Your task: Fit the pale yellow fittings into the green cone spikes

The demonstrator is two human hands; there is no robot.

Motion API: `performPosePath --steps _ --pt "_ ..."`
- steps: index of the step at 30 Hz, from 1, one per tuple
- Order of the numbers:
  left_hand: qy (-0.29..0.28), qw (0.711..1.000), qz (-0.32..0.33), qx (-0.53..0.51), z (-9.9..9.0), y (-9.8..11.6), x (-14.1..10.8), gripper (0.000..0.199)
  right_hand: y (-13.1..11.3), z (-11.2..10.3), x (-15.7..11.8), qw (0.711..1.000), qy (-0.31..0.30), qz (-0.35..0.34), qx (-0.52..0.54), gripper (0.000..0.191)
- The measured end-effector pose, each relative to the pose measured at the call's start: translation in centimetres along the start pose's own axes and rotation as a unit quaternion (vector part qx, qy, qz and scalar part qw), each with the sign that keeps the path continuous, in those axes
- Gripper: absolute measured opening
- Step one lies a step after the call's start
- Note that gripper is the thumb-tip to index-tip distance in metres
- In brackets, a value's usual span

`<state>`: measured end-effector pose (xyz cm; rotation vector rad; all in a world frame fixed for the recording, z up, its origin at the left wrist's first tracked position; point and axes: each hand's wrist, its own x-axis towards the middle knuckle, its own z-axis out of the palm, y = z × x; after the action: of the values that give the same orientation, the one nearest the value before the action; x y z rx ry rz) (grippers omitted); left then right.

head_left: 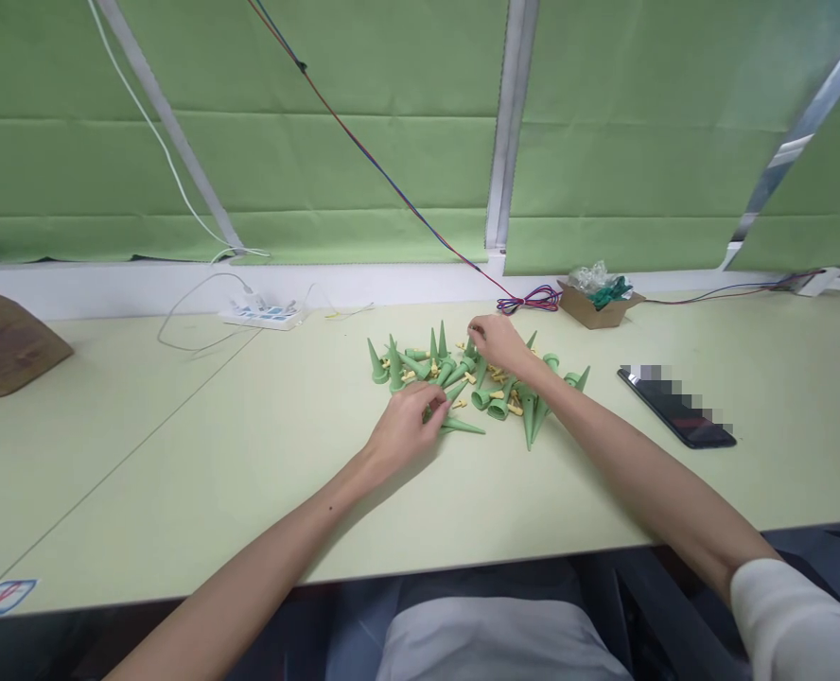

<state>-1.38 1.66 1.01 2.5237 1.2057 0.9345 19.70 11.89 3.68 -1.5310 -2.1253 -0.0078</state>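
Note:
A loose pile of green plant watering spikes lies on the table, some upright on their wide ends and others on their sides. Small yellow valve pieces are scattered among them. At the pile's near left edge, my left hand is closed, fingers curled round a green spike whose tapered end points up and right. Another spike lies just beside these fingers. Over the far side of the pile, my right hand is pinched, and what its fingertips hold is hidden.
Right of the pile lies a black phone. Behind it stands a small cardboard box with plastic wrapping, beside a coiled red and blue cable. A power strip sits at the back left, and a brown paper bag at far left.

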Motion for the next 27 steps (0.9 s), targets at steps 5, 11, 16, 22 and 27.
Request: performPosePath --steps 5,11,16,22,27 --pt "-0.001 1.000 0.000 -0.004 0.0 0.1 0.0 0.019 0.1 -0.1 0.2 1.000 -0.017 0.019 -0.010 0.031" --pt "-0.001 1.000 -0.002 -0.007 0.0 0.0 0.0 0.018 0.4 -0.1 0.6 0.998 -0.032 0.045 -0.012 0.030" --pt "-0.002 1.000 -0.001 -0.010 0.0 -0.1 0.1 0.017 0.4 -0.3 0.3 0.998 -0.028 0.056 -0.008 0.029" --pt "0.010 1.000 -0.005 -0.009 -0.4 0.0 0.2 0.016 -0.9 -2.0 -1.8 0.996 0.053 0.072 -0.009 0.036" --pt "0.017 1.000 -0.004 -0.002 -0.6 0.0 0.4 0.015 -1.0 -2.5 -3.6 0.997 -0.007 0.024 -0.070 0.028"
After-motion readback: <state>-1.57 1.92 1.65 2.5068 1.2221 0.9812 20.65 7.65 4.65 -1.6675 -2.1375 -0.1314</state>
